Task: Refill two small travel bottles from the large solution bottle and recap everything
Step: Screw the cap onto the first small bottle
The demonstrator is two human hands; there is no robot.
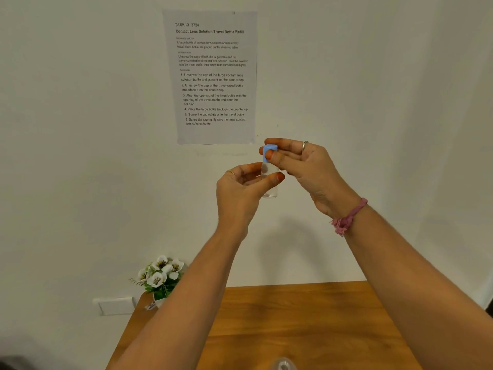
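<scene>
While both arms are raised in front of the wall, the small travel bottle sits upright between the two hands, well above the wooden table.

Left hand: closed on the clear bottle body, thumb across the front, fingers curled behind it. Bottle bottom pokes out just below the thumb. Thin ring on one finger.

Right hand: pinching the blue cap at the top of the bottle, fingertips wrapped around it from the right. Cap sits on the bottle neck; can't tell whether it's threaded tight or loose. Ring on one finger, pink thread band on the wrist.

Bottle is see-through; the liquid level isn't readable.

Background: printed task sheet taped to the wall, directly above and left of the hands. Small pot of white artificial flowers at the table's far left corner, partly behind the left forearm. White wall socket left of the table edge.

Bottom edge of frame, near centre: blurred clear rounded object on the table, cut off; can't tell what it is.
</scene>
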